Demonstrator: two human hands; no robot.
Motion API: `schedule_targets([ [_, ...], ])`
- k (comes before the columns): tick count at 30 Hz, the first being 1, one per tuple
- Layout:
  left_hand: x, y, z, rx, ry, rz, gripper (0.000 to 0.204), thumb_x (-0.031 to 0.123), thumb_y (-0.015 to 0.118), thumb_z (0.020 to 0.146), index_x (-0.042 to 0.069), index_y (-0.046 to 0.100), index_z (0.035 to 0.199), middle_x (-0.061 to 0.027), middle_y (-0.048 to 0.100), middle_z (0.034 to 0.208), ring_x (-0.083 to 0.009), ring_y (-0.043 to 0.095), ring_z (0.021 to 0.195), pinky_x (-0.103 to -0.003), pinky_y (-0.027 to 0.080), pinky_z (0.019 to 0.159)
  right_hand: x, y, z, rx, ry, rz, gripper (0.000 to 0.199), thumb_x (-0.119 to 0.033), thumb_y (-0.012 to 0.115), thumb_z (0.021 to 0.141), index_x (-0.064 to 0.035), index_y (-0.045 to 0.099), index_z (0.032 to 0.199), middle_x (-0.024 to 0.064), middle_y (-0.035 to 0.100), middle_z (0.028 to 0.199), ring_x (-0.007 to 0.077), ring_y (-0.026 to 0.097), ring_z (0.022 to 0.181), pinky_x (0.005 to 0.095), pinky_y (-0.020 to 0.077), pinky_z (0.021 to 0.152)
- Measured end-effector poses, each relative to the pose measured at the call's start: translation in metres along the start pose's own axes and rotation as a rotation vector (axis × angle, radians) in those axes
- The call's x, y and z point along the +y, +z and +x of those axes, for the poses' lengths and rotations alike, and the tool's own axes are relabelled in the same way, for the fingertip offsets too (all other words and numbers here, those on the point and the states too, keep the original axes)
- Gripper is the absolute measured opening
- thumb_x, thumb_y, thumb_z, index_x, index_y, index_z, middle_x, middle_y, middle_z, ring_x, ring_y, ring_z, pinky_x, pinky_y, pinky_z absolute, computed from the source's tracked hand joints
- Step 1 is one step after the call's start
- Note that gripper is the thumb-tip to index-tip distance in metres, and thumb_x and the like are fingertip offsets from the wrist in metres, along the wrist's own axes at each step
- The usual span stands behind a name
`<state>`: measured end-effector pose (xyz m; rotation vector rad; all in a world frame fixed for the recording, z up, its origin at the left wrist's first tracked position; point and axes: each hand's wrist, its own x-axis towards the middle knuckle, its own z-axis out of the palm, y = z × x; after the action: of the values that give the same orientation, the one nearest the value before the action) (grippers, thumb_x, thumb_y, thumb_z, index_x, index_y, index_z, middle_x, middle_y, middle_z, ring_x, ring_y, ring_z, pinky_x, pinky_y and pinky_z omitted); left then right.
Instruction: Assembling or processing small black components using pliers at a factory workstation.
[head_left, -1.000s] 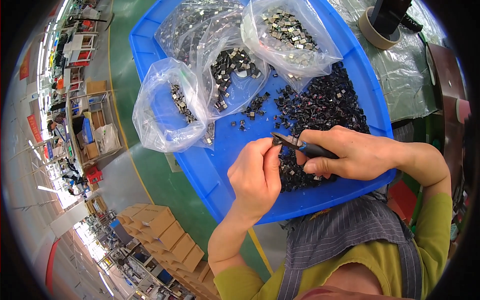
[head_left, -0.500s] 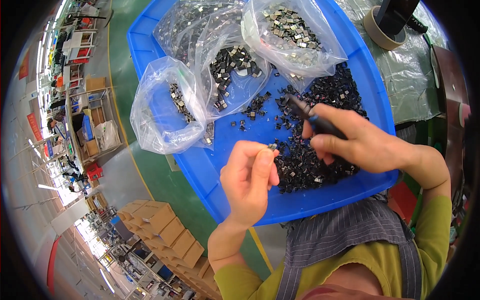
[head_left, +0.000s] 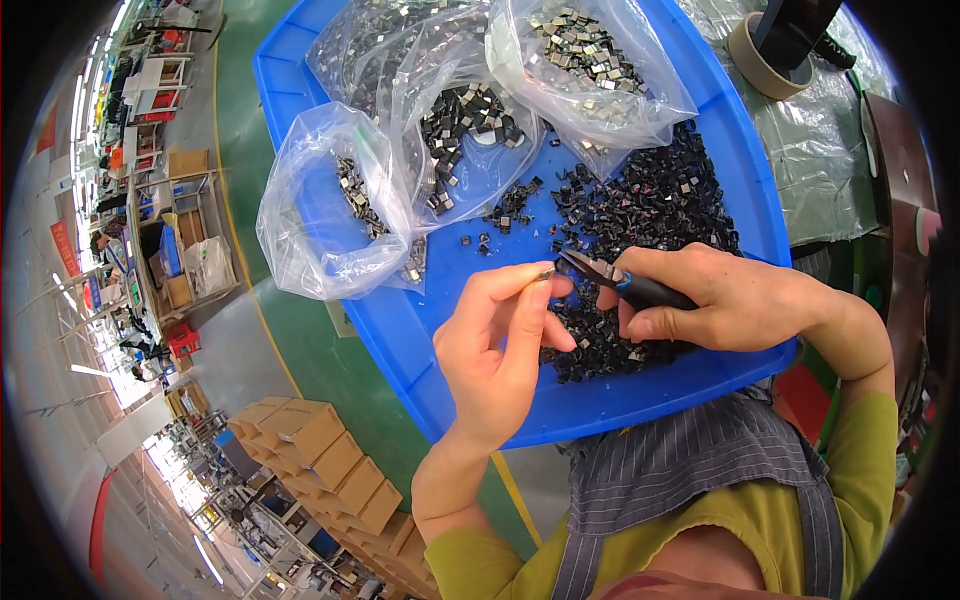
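My left hand (head_left: 497, 345) pinches a small metal-and-black part (head_left: 546, 273) between thumb and forefinger, above the blue tray (head_left: 420, 380). Dark-handled cutting pliers (head_left: 640, 288) rest in my right hand (head_left: 730, 295), which is wrapped round their grips. The jaws point left, close to the part; whether they touch it I cannot tell. Under both hands spreads a pile of small black pieces (head_left: 640, 210). Clear plastic bags stand in the tray beyond: a left one (head_left: 330, 215), a middle one (head_left: 470, 150) and a right one (head_left: 590, 80), with silver and black parts in them.
A roll of tan tape (head_left: 765, 60) sits on the plastic-covered table (head_left: 820, 150) at the right, by a black object. Stacked cardboard boxes (head_left: 320, 460) stand on the floor at lower left. Shelves (head_left: 185, 250) line the far left.
My right hand has brought the pliers down and left, so their jaws are now near the part. My left hand has shifted slightly up, still pinching.
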<state>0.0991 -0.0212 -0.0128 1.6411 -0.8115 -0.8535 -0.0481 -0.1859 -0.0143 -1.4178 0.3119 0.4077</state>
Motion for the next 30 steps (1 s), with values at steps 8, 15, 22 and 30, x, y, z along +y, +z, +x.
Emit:
schedule_targets([
  [8, -0.01, 0.0, 0.0, 0.176, 0.768, 0.866, 0.03, -0.009, 0.067, 0.077, -0.001, 0.066, 0.106, -0.0155, 0.066, 0.088, -0.0202, 0.064, 0.066, -0.027, 0.053, 0.056, -0.006, -0.003, -0.004, -0.112, 0.017, 0.172, 0.026, -0.021, 0.054, 0.096, 0.0017, 0.051, 0.108, 0.0106, 0.061, 0.083, 0.0156, 0.06, 0.074, 0.0303, 0.0495, 0.07],
  [15, -0.011, 0.002, 0.001, 0.157, 0.915, 0.907, 0.033, -0.009, 0.072, 0.071, -0.002, 0.067, 0.103, -0.0126, 0.065, 0.083, -0.0203, 0.061, 0.063, -0.028, 0.048, 0.053, -0.005, -0.004, -0.006, -0.102, -0.015, 0.297, 0.021, -0.019, 0.055, 0.095, 0.001, 0.052, 0.101, 0.0057, 0.058, 0.081, 0.0118, 0.057, 0.073, 0.0269, 0.0494, 0.07],
  [22, -0.011, 0.002, 0.003, 0.129, 1.059, 0.929, 0.026, 0.0, 0.072, 0.074, -0.001, 0.067, 0.1, -0.0081, 0.063, 0.087, -0.0139, 0.059, 0.061, -0.025, 0.047, 0.052, 0.001, 0.0, -0.005, 0.113, -0.284, 0.192, 0.024, -0.024, 0.058, 0.094, -0.0009, 0.052, 0.098, 0.0051, 0.058, 0.077, 0.0127, 0.057, 0.072, 0.0297, 0.0483, 0.068],
  [30, -0.009, 0.002, 0.001, 0.099, 1.074, 0.933, 0.027, 0.0, 0.07, 0.074, 0.0, 0.067, 0.101, -0.008, 0.063, 0.09, -0.0139, 0.062, 0.065, -0.025, 0.048, 0.054, -0.002, 0.002, -0.005, 0.156, -0.363, -0.035, 0.022, -0.021, 0.065, 0.088, -0.0031, 0.053, 0.094, 0.0102, 0.057, 0.07, 0.02, 0.057, 0.062, 0.0349, 0.0435, 0.057],
])
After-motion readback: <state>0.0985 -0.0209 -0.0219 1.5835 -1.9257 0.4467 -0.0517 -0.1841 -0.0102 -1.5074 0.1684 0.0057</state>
